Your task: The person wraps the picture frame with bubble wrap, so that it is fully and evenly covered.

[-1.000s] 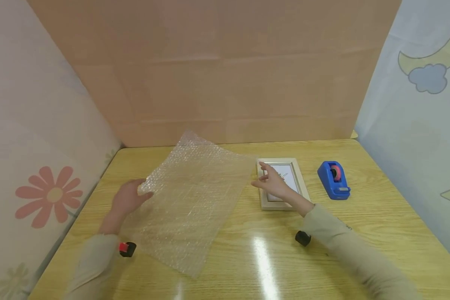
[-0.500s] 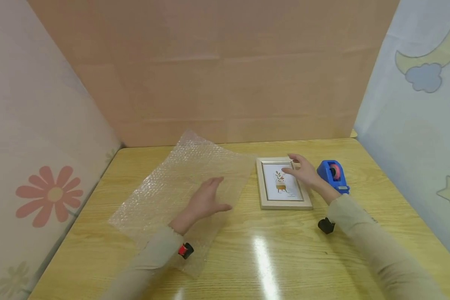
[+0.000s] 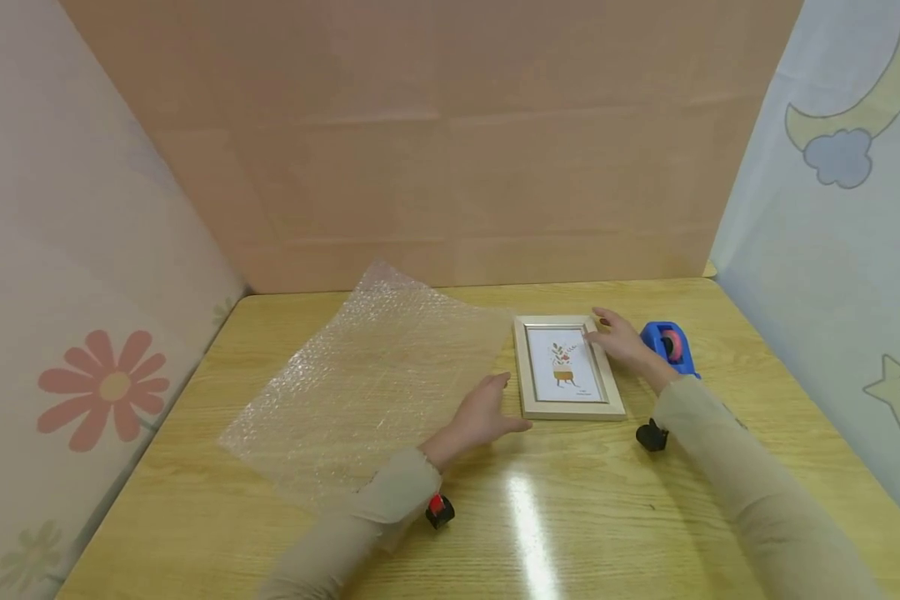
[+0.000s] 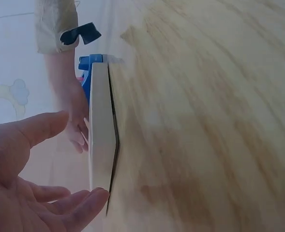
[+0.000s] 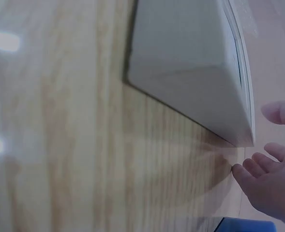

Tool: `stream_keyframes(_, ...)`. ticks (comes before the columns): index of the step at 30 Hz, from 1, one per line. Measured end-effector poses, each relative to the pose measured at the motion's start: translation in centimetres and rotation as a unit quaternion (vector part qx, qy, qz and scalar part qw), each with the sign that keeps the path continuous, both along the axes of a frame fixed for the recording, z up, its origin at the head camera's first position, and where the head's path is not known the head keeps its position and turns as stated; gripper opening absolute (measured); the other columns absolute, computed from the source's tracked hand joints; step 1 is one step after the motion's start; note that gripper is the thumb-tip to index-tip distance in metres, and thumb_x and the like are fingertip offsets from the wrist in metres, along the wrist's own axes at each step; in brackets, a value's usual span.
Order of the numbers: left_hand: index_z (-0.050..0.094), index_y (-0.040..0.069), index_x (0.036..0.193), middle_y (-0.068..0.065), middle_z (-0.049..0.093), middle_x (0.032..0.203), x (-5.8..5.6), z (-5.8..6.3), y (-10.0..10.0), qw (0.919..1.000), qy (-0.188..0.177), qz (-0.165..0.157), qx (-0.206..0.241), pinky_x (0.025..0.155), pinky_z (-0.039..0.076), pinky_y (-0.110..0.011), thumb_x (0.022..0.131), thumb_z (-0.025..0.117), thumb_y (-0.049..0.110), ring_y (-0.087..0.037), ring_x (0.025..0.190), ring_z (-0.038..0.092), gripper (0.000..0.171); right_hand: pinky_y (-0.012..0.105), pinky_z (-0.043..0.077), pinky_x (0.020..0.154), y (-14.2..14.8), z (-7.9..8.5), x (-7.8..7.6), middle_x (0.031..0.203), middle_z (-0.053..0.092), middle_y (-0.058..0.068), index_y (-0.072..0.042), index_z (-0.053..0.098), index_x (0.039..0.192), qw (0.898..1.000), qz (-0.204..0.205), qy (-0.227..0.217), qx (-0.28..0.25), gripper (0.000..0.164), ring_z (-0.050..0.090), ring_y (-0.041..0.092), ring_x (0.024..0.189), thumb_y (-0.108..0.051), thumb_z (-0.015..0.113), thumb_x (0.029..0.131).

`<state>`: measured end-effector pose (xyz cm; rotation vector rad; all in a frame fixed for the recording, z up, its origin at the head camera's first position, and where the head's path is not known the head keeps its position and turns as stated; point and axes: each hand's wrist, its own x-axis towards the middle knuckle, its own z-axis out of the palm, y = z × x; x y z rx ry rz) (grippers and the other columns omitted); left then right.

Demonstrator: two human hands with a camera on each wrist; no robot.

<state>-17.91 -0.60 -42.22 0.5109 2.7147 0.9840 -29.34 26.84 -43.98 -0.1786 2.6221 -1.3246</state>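
A cream picture frame (image 3: 523, 367) with a plant print lies face up on the wooden table. My right hand (image 3: 621, 340) is at its far right edge, thumb over the border and fingers spread beyond the side. In the right wrist view the frame's thick side (image 5: 181, 53) stands close to the fingertips (image 5: 241, 174). Left of the frame, my left hand (image 3: 482, 414) reaches toward its near left corner with thumb and fingers apart. The left wrist view has those fingers (image 4: 86, 205) right by the frame's edge (image 4: 102, 130). Bubble wrap (image 3: 375, 375) lies flat under the left forearm.
A blue tape dispenser (image 3: 663, 340) with pink tape stands just right of the frame, partly behind the right hand. A peach backdrop (image 3: 450, 150) rises behind the table (image 3: 607, 517), with patterned panels at both sides.
My left hand has left the bubble wrap's left edge and crossed rightward to the picture frame. My right hand has moved from the frame's left side to its right edge.
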Motion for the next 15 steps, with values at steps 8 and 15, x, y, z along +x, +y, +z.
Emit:
stream_keyframes(8,0.039,-0.002,0.133,-0.016,0.054,0.122,-0.6,-1.4,1.4,0.9981,-0.031,0.026,0.046,0.083,0.048,-0.033,0.072,0.077,0.024,-0.025,0.101,0.057,0.076,0.055,0.023,0.103,0.5,-1.1,-0.6,0.143,0.015,0.032,0.007,0.011,0.142,0.999,0.009,0.008,-0.034,0.064,0.015,0.046,0.131,-0.014,0.046,0.093)
stream_keyframes(15,0.061,0.006,0.104,-0.005,0.063,0.092,-1.0,-2.1,2.1,0.9971,-0.013,0.027,0.07,0.057,0.045,-0.021,0.071,0.077,0.012,-0.01,0.065,0.052,0.037,0.049,0.03,0.101,0.5,-1.5,-0.6,0.143,0.018,0.03,0.005,0.012,0.143,0.998,0.023,0.015,-0.061,0.063,0.02,0.042,0.131,-0.014,0.047,0.094)
